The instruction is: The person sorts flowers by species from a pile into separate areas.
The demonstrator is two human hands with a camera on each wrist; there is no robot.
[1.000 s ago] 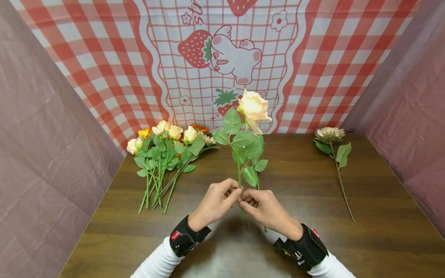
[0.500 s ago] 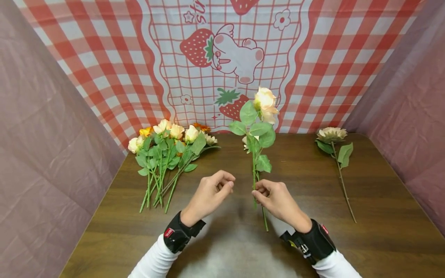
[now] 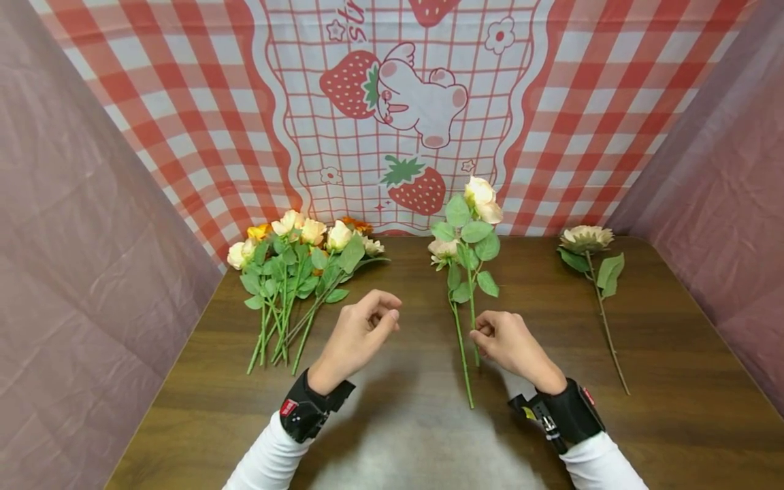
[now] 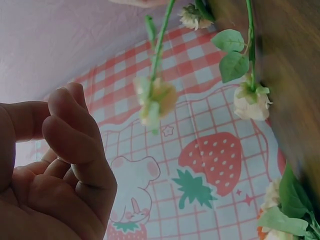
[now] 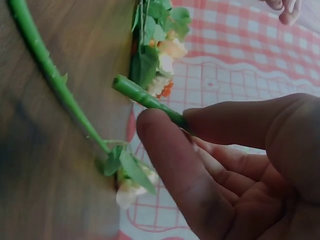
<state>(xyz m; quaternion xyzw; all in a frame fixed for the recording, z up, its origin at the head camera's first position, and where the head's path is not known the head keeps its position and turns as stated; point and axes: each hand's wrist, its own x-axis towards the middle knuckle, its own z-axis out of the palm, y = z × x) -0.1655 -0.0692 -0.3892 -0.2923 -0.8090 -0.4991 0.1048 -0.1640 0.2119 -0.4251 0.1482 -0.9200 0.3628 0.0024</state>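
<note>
Head view: the right hand [image 3: 508,344] pinches a pale rose [image 3: 482,199] low on its green stem, and the rose stands tilted in front of the checked cloth [image 3: 588,136]. Leaves of the rose overlap a second pale flower [image 3: 443,250], whose long stem slants down just beside it; whether the two touch is hard to tell. The left hand [image 3: 361,327] grasps nothing, its fingers loosely bent above the counter [image 3: 398,435]. A bunch of flowers [image 3: 284,279] lies to the left, its orange blooms mostly hidden behind paler ones and leaves. One single flower [image 3: 586,239] lies well apart at the right.

From the left wrist, the held rose is blurred and the right hand shows only as a sliver at the upper edge. From the right wrist, the stem's cut end sticks out between thumb and finger, while its bloom is out of sight; the left hand is cut off in the corner.

Sideways red letters [image 3: 356,20] on the cloth look like "ns", cut off by the upper edge. Red tags on the left wrist strap [image 3: 300,415] and right wrist strap [image 3: 572,415] are too small to read.
</note>
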